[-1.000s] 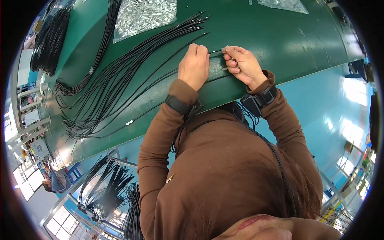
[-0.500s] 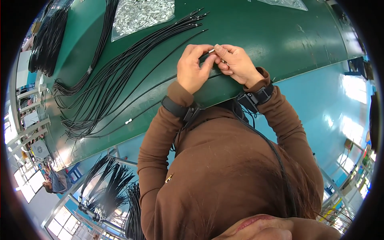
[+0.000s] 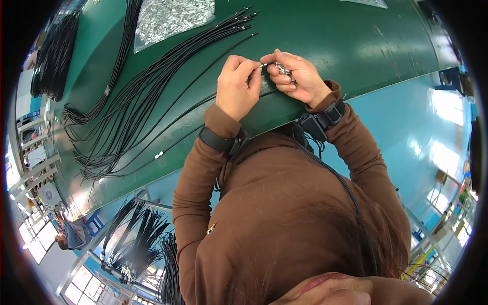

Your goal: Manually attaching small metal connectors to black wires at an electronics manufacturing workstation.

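Note:
My left hand [image 3: 238, 85] is closed in a pinch on a thin black cable near its end, where a small silver sleeve [image 3: 263, 65] shows beyond the fingertips. Just to the right, my right hand [image 3: 300, 79] curls around several small silver sleeves [image 3: 283, 68] in its palm. Its thumb and forefinger are close to the dark cable tip; whether they grip it, I cannot tell. Below the hands a black cable [image 3: 201, 103] runs leftward across the green table [image 3: 345, 46]. A bundle of black cables [image 3: 173, 61] lies to the left, many ends carrying light tips.
A clear bag of small silver sleeves [image 3: 175, 21] lies at the far edge of view. Coiled black cables [image 3: 57, 56] rest at the far left. A lone cable with a white tip [image 3: 159, 154] lies near the table's front edge. More cables [image 3: 134, 236] hang from a rack below left.
My left hand has shifted slightly left and the hands have drawn apart. The right fingers have loosened, showing the sleeves in the palm. The whole view has shifted slightly.

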Action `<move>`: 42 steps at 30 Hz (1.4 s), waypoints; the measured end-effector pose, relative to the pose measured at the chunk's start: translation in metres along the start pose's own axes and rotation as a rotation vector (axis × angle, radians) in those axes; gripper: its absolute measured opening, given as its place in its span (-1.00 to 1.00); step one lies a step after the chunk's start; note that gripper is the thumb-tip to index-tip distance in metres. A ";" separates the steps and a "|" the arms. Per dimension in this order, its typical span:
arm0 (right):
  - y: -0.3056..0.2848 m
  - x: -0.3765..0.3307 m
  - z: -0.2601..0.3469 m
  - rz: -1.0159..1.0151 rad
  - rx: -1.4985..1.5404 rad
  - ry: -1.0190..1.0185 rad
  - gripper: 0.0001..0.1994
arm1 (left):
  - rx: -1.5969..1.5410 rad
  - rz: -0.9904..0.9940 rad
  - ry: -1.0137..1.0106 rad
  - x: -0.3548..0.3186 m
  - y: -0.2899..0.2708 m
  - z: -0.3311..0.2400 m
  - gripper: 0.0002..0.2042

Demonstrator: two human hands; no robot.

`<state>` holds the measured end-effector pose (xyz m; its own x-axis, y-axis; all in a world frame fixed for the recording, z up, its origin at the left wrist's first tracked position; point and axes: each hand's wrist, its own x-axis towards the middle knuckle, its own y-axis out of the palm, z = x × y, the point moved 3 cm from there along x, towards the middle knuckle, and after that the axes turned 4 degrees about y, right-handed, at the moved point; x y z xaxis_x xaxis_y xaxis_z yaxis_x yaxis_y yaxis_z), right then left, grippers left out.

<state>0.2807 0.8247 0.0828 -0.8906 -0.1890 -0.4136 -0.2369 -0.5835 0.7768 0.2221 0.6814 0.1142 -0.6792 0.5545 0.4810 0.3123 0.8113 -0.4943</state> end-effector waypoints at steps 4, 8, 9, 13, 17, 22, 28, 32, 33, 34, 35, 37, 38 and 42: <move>-0.003 0.000 0.000 0.046 0.007 0.022 -0.63 | 0.019 0.027 0.015 -0.001 0.000 0.000 -0.93; -0.004 -0.001 -0.001 0.032 0.004 0.009 -0.63 | 0.044 0.040 0.023 -0.002 0.000 -0.002 -0.93; -0.004 -0.001 -0.001 0.021 0.002 -0.001 -0.64 | 0.053 0.042 0.026 -0.002 -0.001 -0.003 -0.92; -0.008 0.000 -0.002 -0.043 0.023 -0.001 -0.66 | 0.056 0.022 0.071 -0.004 -0.003 -0.007 -0.92; -0.008 0.001 -0.003 -0.120 -0.021 -0.025 -0.69 | 0.057 0.055 0.087 -0.008 -0.003 -0.015 -0.90; -0.003 0.002 -0.005 -0.251 -0.099 -0.076 -0.71 | 0.120 0.092 0.128 -0.011 -0.001 -0.022 -0.90; 0.004 0.001 -0.006 -0.338 -0.204 -0.145 -0.72 | 0.189 0.145 0.117 -0.014 0.003 -0.022 -0.89; 0.003 0.001 -0.008 -0.369 -0.233 -0.187 -0.72 | 0.244 0.153 0.114 -0.016 0.004 -0.023 -0.89; 0.003 0.001 -0.008 -0.380 -0.241 -0.202 -0.72 | 0.263 0.153 0.115 -0.016 0.005 -0.023 -0.89; 0.003 0.002 -0.009 -0.380 -0.240 -0.201 -0.72 | 0.263 0.154 0.115 -0.016 0.005 -0.023 -0.89; 0.003 0.002 -0.010 -0.401 -0.267 -0.228 -0.73 | 0.296 0.149 0.117 -0.016 0.006 -0.024 -0.90; 0.002 0.003 -0.011 -0.442 -0.321 -0.282 -0.73 | 0.363 0.140 0.119 -0.016 0.006 -0.024 -0.90; 0.002 0.003 -0.013 -0.442 -0.320 -0.282 -0.73 | 0.363 0.140 0.119 -0.016 0.006 -0.024 -0.90; 0.001 0.004 -0.015 -0.473 -0.428 -0.353 -0.74 | 0.392 0.166 0.134 -0.016 0.005 -0.024 -0.93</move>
<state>0.2830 0.8116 0.0750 -0.8195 0.3841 -0.4252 -0.5197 -0.8107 0.2694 0.2501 0.6809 0.1211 -0.5410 0.7115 0.4484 0.1170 0.5917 -0.7976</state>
